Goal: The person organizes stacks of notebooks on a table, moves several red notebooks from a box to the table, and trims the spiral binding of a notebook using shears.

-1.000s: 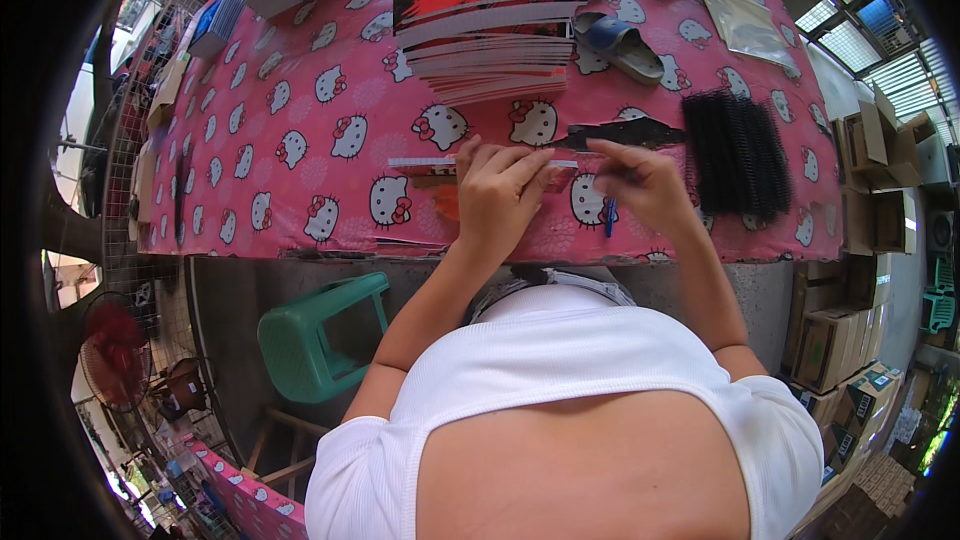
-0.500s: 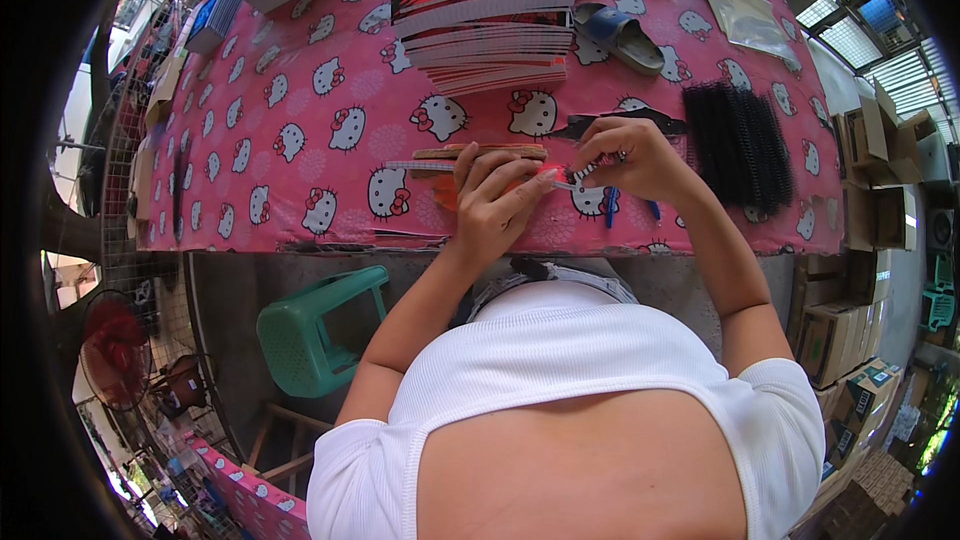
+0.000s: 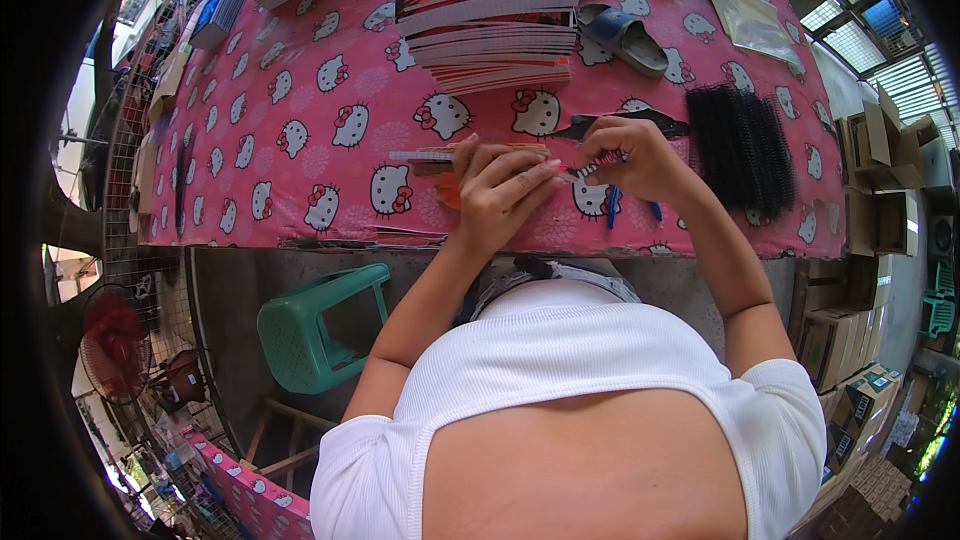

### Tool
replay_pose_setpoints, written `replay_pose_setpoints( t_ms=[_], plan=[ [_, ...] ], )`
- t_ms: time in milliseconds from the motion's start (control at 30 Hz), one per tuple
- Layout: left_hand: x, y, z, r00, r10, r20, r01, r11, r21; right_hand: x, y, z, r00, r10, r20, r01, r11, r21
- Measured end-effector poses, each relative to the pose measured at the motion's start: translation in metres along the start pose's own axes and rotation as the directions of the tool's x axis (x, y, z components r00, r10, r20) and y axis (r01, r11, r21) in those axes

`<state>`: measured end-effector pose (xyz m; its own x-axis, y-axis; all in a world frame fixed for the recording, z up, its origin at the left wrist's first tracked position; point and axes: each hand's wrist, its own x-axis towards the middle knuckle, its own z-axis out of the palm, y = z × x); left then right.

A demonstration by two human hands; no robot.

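Head view: at the torso's 12 o'clock over the pink, cartoon-printed surface [image 3: 330,165], the left hand [image 3: 492,192] clasps a thin, white-edged paper booklet [image 3: 412,157], apparently steadying its 3-o'clock end while the right hand [image 3: 634,154] pinches a dark spiral coil [image 3: 588,170].

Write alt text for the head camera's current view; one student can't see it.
A person's left hand holds a thin white-edged book at a pink patterned table while the right hand pinches what looks like a small coil at the book's right end. Beyond are a red-topped stack of books and a blue sandal; black coils lie to the right.
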<state>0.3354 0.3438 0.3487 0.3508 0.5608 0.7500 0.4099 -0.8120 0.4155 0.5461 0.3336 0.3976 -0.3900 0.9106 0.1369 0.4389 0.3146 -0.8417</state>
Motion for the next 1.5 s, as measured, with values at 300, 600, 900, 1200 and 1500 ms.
replay_pose_setpoints(
  t_ms=[300,600,900,1200,1500],
  plan=[
    [0.015,0.006,0.004,0.982,-0.191,0.005,0.188,0.968,0.168,-0.009,-0.003,0.006,0.991,0.018,-0.131,-0.035,0.991,-0.131],
    [0.009,-0.002,-0.004,0.982,-0.18,0.064,0.167,0.971,0.171,-0.01,-0.012,0.02,0.99,0.004,-0.14,-0.06,0.916,-0.397],
    [0.009,0.001,0.001,0.982,-0.188,0.016,0.182,0.967,0.179,-0.004,-0.019,0.031,0.959,-0.135,-0.251,-0.011,0.863,-0.506],
    [0.005,-0.001,-0.004,0.982,-0.191,0.016,0.186,0.97,0.158,0.015,0.011,0.01,0.992,0.121,-0.024,-0.118,0.874,-0.471],
    [0.017,0.003,-0.01,0.975,-0.213,0.068,0.209,0.976,0.063,0.073,0.187,-0.089,0.774,0.354,-0.525,-0.633,0.437,-0.639]
  ],
)
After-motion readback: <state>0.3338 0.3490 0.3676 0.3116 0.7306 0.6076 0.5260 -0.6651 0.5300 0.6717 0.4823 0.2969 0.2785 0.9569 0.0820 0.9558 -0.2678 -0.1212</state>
